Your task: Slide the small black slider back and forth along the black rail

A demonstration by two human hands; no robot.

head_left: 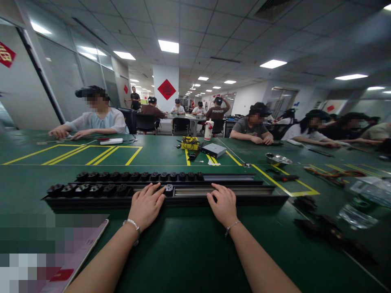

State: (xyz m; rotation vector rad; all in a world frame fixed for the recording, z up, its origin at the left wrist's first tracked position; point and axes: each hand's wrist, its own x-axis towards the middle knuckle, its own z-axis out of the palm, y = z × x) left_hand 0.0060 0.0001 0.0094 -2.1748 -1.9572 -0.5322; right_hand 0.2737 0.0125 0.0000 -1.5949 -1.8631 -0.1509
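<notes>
Left fingers (153,191) lying loosely spread beside silver-topped part (169,188); right fingers (220,192) resting half-open on near rail (189,200), neither gripping anything. Bottle (365,203) crowding right edge, tablet (81,256) lower left.

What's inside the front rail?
In the rail, dark parts line the left end and another part sits by the left hand. What that hand covers is hidden.

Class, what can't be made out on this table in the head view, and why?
All in the head view:
- Long black front rail: a stretch is hidden by the bare left hand.
- Flat pink panel with white edge: pixelated, cut off by the bottom edge.
- Clear plastic bottle: label blurred.
</notes>
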